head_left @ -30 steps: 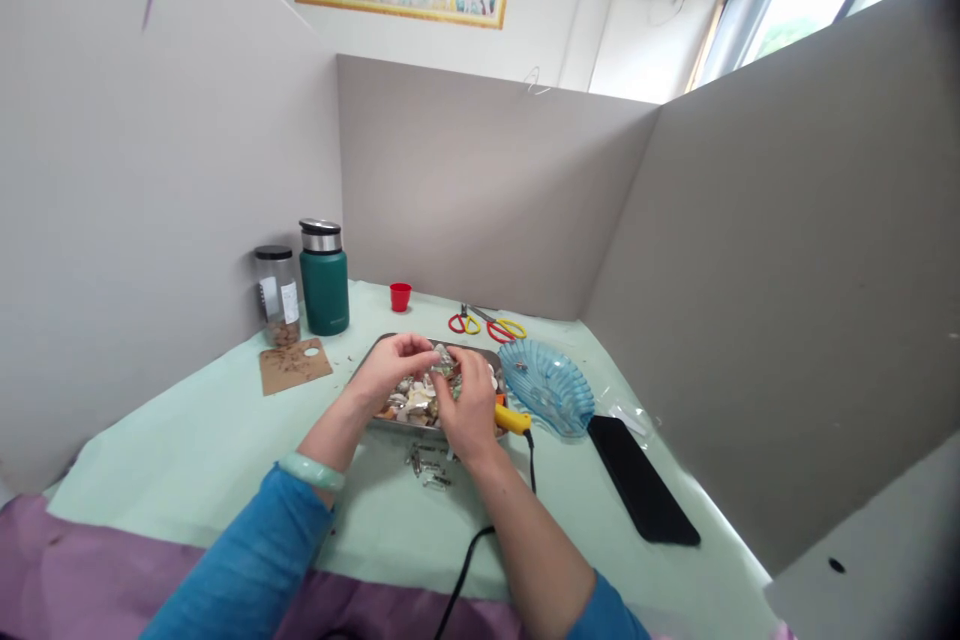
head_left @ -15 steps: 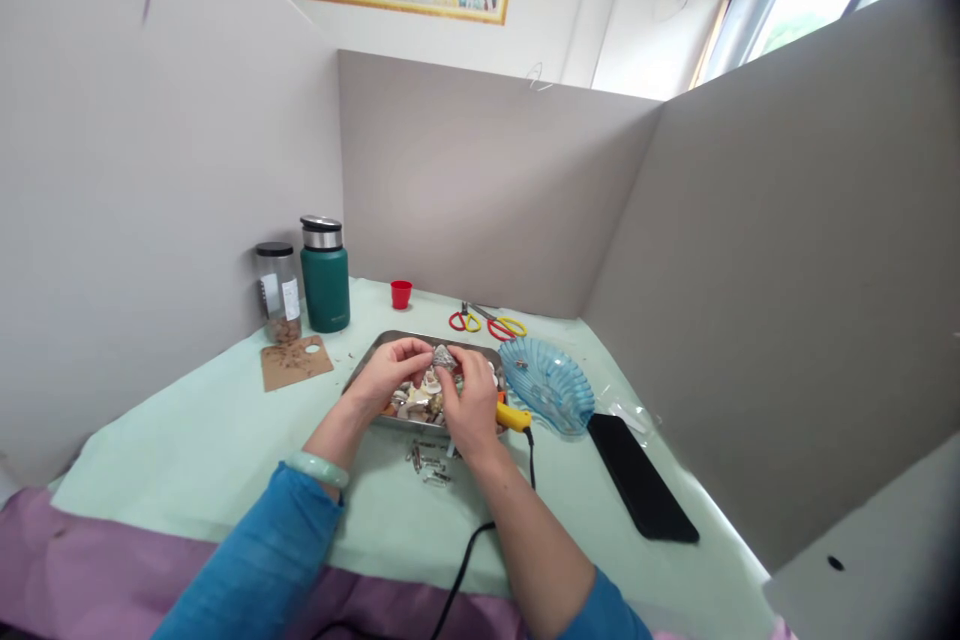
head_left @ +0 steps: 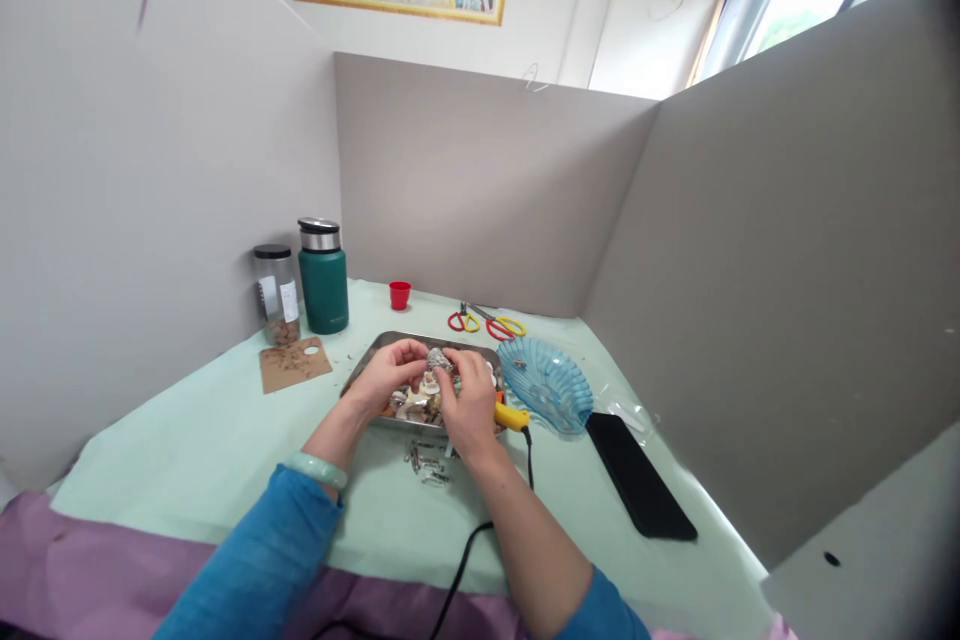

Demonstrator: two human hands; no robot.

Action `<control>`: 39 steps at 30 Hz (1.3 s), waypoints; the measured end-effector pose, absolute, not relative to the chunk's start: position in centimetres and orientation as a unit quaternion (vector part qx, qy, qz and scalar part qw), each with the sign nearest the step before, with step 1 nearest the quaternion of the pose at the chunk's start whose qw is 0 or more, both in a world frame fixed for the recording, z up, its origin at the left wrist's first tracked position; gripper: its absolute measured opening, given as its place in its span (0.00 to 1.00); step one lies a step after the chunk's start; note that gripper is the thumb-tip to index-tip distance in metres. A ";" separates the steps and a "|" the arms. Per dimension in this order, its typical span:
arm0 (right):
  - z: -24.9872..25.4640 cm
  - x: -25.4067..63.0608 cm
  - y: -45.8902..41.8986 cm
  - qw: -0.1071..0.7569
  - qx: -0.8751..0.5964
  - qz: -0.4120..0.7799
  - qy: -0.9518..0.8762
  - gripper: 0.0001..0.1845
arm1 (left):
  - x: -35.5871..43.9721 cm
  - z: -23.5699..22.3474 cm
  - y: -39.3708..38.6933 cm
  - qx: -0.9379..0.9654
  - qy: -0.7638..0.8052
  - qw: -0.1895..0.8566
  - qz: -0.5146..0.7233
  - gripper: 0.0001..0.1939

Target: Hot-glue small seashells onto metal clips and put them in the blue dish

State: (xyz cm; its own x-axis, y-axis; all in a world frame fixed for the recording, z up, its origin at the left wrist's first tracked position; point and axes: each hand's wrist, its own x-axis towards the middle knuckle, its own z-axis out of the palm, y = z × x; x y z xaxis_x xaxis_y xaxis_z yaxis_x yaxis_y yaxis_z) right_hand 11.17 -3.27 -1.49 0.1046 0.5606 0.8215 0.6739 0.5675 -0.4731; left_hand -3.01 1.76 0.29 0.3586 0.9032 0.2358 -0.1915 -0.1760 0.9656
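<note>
A small grey-white, rough-textured shell [head_left: 437,359] is pinched above the metal tray [head_left: 373,344]. My left hand [head_left: 394,370] has its fingertips closed at the shell's left side. From the right, my right hand [head_left: 466,400] grips it between thumb and fingers. Below them in the tray lie mixed seashells [head_left: 417,406], partly covered by my hands. The yellow-handled glue gun [head_left: 512,417] rests at the tray's right edge, its front part hidden by my right hand. Several small metal clips [head_left: 427,465] lie on the cloth in front of the tray.
A blue shell-shaped dish [head_left: 551,385] and a black phone-like slab [head_left: 641,475] are on the right. Scissors [head_left: 499,326] and a red cup [head_left: 400,296] stand behind. A green bottle [head_left: 324,290], a jar [head_left: 277,295] and a brown card [head_left: 295,366] sit left. A black cord [head_left: 466,560] runs forward.
The shell has been turned between my fingers and now shows a rounder outline. My hands stay over the tray; the view has shifted slightly.
</note>
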 end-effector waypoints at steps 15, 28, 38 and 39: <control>-1.6 11.1 -3.1 0.585 -0.465 -0.056 -0.662 0.10 | -3.1 0.3 1.6 0.589 0.277 0.592 0.475 0.15; -1.6 11.1 -3.1 0.589 -0.469 -0.064 -0.655 0.09 | -3.1 0.2 1.7 0.597 0.265 0.595 0.468 0.14; -1.9 11.2 -3.0 0.587 -0.497 -0.050 -0.637 0.08 | -3.2 -0.3 2.0 0.619 0.272 0.552 0.488 0.12; -1.9 11.2 -2.9 0.588 -0.500 -0.050 -0.634 0.08 | -3.2 -0.2 2.0 0.619 0.275 0.549 0.489 0.12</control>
State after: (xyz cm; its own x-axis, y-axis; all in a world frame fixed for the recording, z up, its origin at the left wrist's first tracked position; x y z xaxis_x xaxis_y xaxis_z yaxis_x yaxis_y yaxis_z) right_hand 11.21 -2.94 -1.88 0.1911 0.5748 0.7957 0.6926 0.4955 -0.5243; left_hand -3.22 2.01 -0.20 0.3703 0.8777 0.3041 -0.1967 -0.2459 0.9491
